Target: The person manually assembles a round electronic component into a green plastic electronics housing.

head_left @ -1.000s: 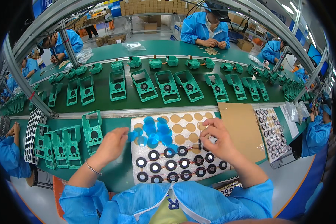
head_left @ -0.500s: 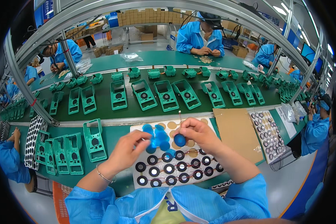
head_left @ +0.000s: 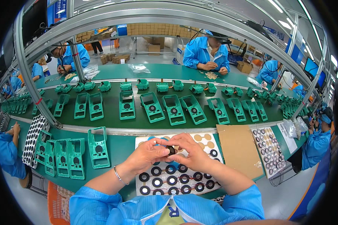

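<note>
Between my two hands, over the work table, is a small dark round speaker. My left hand pinches it from one side, and the fingers of my right hand close on it from the other. Below them lies a white board with rows of black ring-shaped speakers joined to thin red wires. Tan round pads sit along its far part. Some blue film discs show beneath my hands, mostly covered by them.
Green plastic housings stand at my left, beside a sheet of black dots. More housings line the belt ahead. Cardboard and a board of round parts lie right. A metal frame spans overhead; co-workers sit around.
My right hand has brought the speaker, whose blue face showed before, toward my left hand. My left hand has left the blue discs and now grips the speaker too. The view has shifted slightly.
</note>
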Available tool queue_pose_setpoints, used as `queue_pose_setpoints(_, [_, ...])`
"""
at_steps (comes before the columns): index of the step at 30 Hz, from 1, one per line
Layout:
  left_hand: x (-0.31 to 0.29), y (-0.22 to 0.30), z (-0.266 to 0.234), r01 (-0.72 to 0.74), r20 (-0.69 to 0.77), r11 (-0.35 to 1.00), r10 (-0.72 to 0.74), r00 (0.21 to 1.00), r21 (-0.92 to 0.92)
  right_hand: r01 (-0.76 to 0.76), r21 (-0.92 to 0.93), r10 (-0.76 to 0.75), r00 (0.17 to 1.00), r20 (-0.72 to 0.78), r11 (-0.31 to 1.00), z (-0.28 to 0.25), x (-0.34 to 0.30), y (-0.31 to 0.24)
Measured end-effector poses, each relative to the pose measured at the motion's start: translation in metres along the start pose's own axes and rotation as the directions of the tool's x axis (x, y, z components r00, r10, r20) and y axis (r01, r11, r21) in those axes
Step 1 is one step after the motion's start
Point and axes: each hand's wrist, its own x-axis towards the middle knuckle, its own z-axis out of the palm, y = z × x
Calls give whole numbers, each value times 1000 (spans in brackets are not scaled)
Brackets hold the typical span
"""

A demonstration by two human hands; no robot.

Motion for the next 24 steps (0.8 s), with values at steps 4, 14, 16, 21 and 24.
queue_pose_setpoints(4, [-4,4,-2,-28,-56,980,39,998,196,82,-63,-83,996,-14,995,-2,1,5])
queue_pose_setpoints(14, [-3,2,-7,-51,-123,889,120,985,455,166,-306,-157,986,53,937,-1,-2,-2])
queue_pose_setpoints(16, [-3,2,-6,-44,-115,876,113,987,481,177,-322,-167,984,59,930,-1,-3,-1])
queue_pose_setpoints(21, [0,-2,-4,-19,-132,924,75,988,383,-36,44,34,999,40,998,2,-12,8])
queue_pose_setpoints(24, [2,-2,-8,-2,-144,884,78,987,468,-228,661,259,964,53,714,8,-17,21])
